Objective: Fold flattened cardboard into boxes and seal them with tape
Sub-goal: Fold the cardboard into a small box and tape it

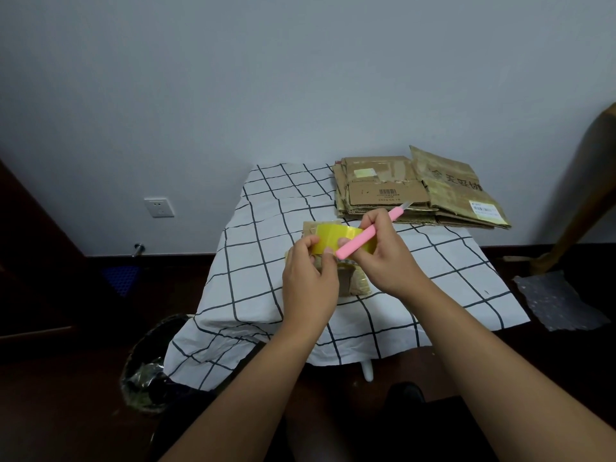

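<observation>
A yellow tape roll (328, 238) is held up over the table between both hands. My left hand (308, 278) pinches its near left side with thumb and fingers. My right hand (383, 255) grips a pink utility knife (361, 240), whose blade end points up and to the right, and also touches the roll. Under my hands a small folded cardboard box (353, 283) lies on the checked cloth, mostly hidden. A stack of flattened cardboard (413, 191) lies at the table's far right corner.
The small table wears a white cloth with a black grid (260, 268). A lined waste bin (150, 365) stands on the floor at the left. A grey sheet (560, 301) lies on the floor at the right, beside a wooden piece (583, 181).
</observation>
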`<state>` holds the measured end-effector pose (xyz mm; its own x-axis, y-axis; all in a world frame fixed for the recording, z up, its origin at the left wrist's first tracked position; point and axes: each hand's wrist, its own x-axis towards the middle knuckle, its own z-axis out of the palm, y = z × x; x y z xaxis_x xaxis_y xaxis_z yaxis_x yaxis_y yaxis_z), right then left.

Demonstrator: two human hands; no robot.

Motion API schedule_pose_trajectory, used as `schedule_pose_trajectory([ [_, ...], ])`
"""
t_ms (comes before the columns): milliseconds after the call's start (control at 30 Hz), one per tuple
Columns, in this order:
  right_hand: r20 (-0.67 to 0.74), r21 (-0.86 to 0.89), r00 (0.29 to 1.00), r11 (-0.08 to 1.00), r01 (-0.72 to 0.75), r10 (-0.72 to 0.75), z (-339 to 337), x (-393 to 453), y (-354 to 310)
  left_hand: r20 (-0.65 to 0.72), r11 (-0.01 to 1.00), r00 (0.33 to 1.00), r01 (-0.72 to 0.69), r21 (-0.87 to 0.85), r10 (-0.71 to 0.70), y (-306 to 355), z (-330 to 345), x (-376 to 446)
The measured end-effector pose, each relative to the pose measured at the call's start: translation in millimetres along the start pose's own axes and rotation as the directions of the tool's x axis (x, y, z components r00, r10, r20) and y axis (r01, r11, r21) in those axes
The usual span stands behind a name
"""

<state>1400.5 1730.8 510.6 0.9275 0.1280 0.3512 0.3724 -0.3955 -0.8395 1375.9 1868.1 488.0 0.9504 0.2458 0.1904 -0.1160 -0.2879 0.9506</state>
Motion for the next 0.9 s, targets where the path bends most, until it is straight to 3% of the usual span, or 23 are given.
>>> schedule_pose_trajectory([
  [267,-0.002,0.008,1.0,1.0,0.014,-0.014,0.8,-0.5,-1.4,-0.021,0.999,0.999,-0.047,-0.016,0.046,-0.8,3.0,-2.1],
  [433,0.021,0.043,1.0,0.999,0.011,-0.012,-6.6,-2.6,1.6,0.039,0.987,0.998,0.063,-0.149,-0.058,4.2,-6.1,9.7],
  [500,0.041,0.032,0.999,0.999,0.008,-0.009,-8.8,-2.3,2.2,0.111,0.958,0.986,0.148,-0.246,-0.124,7.1,-12.9,21.9],
  [567,0.048,0.037,0.999,0.999,-0.005,0.003,-11.2,-1.2,3.0,0.203,0.955,0.968,0.192,-0.226,-0.146,6.1,-17.4,32.6],
  [767,0.104,0.048,0.994,0.999,-0.022,0.017,-19.5,7.1,5.1,0.452,0.962,0.887,0.198,-0.186,-0.096,4.5,-24.7,54.1],
  [900,0.133,0.075,0.991,0.996,-0.039,0.029,-23.4,11.3,7.3,0.512,0.961,0.857,0.192,-0.202,-0.063,-0.4,-27.9,61.5],
])
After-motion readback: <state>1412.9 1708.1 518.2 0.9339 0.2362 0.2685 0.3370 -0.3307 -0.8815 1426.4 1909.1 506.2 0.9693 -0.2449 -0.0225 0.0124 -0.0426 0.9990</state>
